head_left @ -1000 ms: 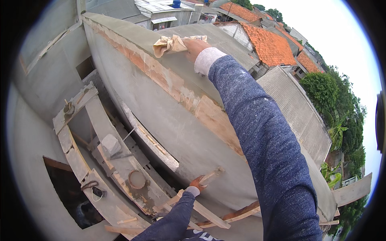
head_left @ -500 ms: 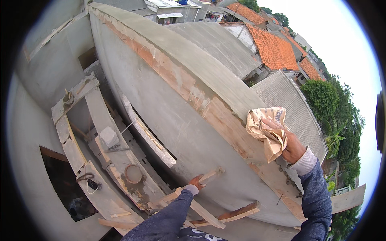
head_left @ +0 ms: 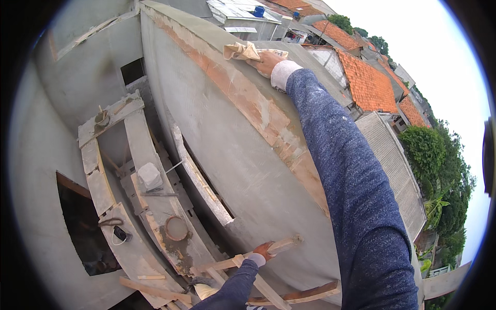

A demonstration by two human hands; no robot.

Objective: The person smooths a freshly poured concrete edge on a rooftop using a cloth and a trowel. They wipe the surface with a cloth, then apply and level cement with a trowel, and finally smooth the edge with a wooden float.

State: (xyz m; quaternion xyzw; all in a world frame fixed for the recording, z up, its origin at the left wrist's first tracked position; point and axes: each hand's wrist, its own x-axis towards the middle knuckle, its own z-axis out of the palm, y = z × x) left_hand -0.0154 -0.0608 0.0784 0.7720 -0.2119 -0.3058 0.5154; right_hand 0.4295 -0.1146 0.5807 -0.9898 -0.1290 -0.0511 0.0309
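My right hand (head_left: 266, 63) is closed on a crumpled piece of brown paper (head_left: 241, 51), which rests against the top of the grey plastered wall (head_left: 217, 119) toward its far end. That arm is stretched out across the wall and hides part of its top edge. A rough band of bare, reddish-brown surface (head_left: 232, 82) runs along the wall just below the top. Lower down, my left hand (head_left: 264, 251) is wrapped round a wooden bar (head_left: 284, 244) that sticks out against the wall face.
Plank scaffolding (head_left: 139, 139) stands left of the wall, bearing a round bucket (head_left: 176, 228), a pale block (head_left: 150, 176) and a small dark container with a handle (head_left: 120, 235). A dark gap lies between planks and wall. Tiled roofs (head_left: 367, 80) and trees (head_left: 422, 147) lie beyond.
My right hand has carried the paper far along the wall top, away from me and to the left. The left hand keeps its grip on the wooden bar. The view has shifted slightly.
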